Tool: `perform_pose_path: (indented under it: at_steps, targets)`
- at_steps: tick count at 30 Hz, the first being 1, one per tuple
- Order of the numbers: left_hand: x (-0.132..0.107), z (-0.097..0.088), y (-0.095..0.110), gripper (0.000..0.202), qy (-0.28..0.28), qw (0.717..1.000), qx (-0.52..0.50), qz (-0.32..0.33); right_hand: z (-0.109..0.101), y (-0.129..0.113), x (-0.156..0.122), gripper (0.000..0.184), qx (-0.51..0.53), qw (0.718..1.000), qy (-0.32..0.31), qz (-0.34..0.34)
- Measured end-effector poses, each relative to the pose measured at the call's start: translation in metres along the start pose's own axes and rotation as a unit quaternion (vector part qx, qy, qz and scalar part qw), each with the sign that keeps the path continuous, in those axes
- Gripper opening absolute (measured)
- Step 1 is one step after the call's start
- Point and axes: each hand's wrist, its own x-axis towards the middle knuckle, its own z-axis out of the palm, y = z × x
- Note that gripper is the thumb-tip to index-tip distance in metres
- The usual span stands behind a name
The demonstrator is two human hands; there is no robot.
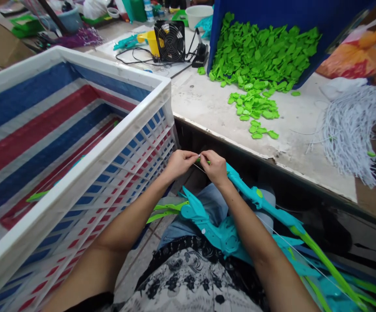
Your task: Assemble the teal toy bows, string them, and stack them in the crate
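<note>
Below the counter's [207, 104] front edge, over the lap, lies a turquoise-and-green plastic toy bow [259, 199]. At its tip, the fingers of the left hand [178, 164] and right hand [216, 168] pinch its thin white string [198, 157]. The bow looks light and stiff. The string seems slippery and is best gripped near the tip.

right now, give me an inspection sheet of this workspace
surface: worktable, pale, worn, front edge chipped
job's things: toy bow across the lap, string running along it
clutter: green pieces spilling from a blue bin; white strands at right
hands: left hand pinches the string at the bow tip; right hand grips that tip
cables: black cable looped beside a fan
surroundings: white crate with striped lining at left
</note>
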Motion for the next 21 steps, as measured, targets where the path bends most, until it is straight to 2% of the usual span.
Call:
perform_pose_path:
  at_steps: [2,4,6,8,9,11,13,14,15,16,18,20,21]
  targets:
    - [-0.003,0.0,0.002,0.019,0.014,0.999,0.042,0.01,-0.003,-0.003,0.001,0.018,-0.042,0.999,0.008,0.026]
    - [-0.005,0.0,0.005,0.019,0.046,0.998,0.039,0.015,-0.018,-0.006,-0.004,0.018,-0.039,0.998,0.014,0.038]
    - [-0.003,-0.003,0.008,0.02,0.077,0.997,-0.009,0.006,-0.046,-0.004,-0.019,0.019,-0.017,0.999,0.014,0.03]
    - [0.001,-0.006,0.011,0.022,0.095,0.992,-0.087,-0.019,-0.084,0.005,-0.047,0.02,-0.039,0.999,-0.001,0.027]
    - [0.003,-0.006,0.013,0.025,0.094,0.986,-0.132,-0.03,-0.103,0.013,-0.064,0.021,-0.074,0.996,-0.021,0.035]
    - [0.007,-0.003,0.019,0.033,0.089,0.972,-0.216,-0.03,-0.136,0.033,-0.099,0.038,-0.173,0.977,-0.098,0.072]
    - [0.007,0.007,0.027,0.037,0.097,0.964,-0.246,0.011,-0.157,0.054,-0.126,0.049,-0.268,0.939,-0.176,0.123]
    - [0.004,0.015,0.033,0.035,0.096,0.968,-0.23,0.042,-0.164,0.063,-0.134,0.048,-0.302,0.919,-0.204,0.148]
    - [0.001,0.024,0.038,0.03,0.077,0.975,-0.194,0.077,-0.168,0.07,-0.138,0.045,-0.323,0.903,-0.225,0.171]
    - [-0.004,0.035,0.044,0.025,0.035,0.982,-0.143,0.117,-0.172,0.074,-0.137,0.042,-0.332,0.892,-0.241,0.191]
    - [-0.014,0.059,0.054,0.023,-0.088,0.973,-0.014,0.214,-0.182,0.075,-0.127,0.039,-0.317,0.885,-0.261,0.218]
    - [-0.02,0.083,0.063,0.033,-0.174,0.923,0.113,0.324,-0.196,0.067,-0.11,0.04,-0.27,0.9,-0.267,0.213]
    - [-0.022,0.092,0.069,0.041,-0.184,0.892,0.17,0.376,-0.204,0.06,-0.1,0.042,-0.237,0.914,-0.266,0.191]
